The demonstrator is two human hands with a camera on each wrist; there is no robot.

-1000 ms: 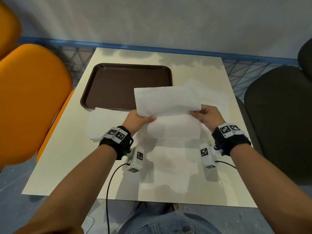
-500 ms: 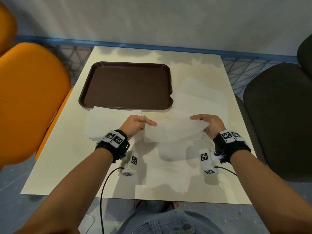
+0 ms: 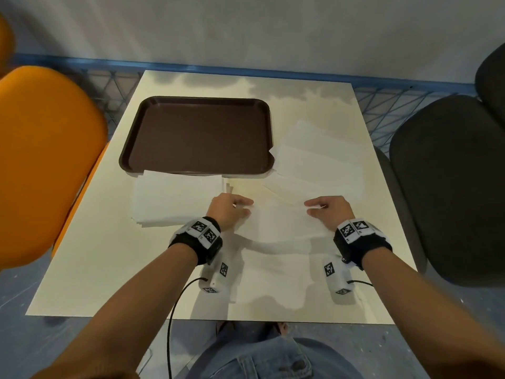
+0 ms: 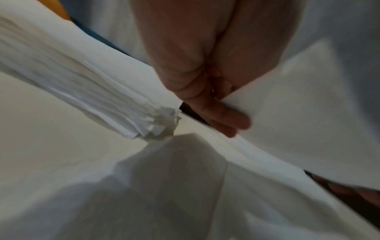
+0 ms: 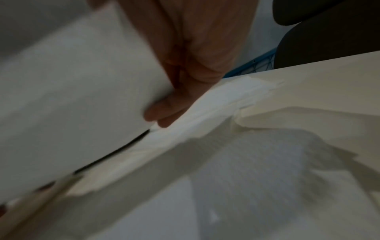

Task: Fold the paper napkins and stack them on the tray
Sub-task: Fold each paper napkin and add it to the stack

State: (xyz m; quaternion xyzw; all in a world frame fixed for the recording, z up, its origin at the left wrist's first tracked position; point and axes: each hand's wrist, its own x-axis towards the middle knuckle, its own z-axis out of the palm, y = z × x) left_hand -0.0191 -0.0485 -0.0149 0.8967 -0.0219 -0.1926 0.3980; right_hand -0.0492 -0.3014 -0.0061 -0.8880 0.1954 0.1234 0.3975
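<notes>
Where it was lifted before, napkin [image 3: 281, 222] now lowered onto table [image 3: 90, 269], left hand [image 3: 226, 209], right hand [image 3: 329, 209] pinching its ends

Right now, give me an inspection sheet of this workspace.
Surface: cream table, bare at the far end.
Job's things: brown tray holds no napkins; napkin stack lies before it; loose napkins to its right; one napkin is being folded.
Clutter: nothing seen.
Grips: left hand and right hand each pinch an edge of that napkin.
Cables: black cables run from both wrist cameras.
Surroundings: orange chair left, dark chair right, blue wire fencing behind.
</notes>
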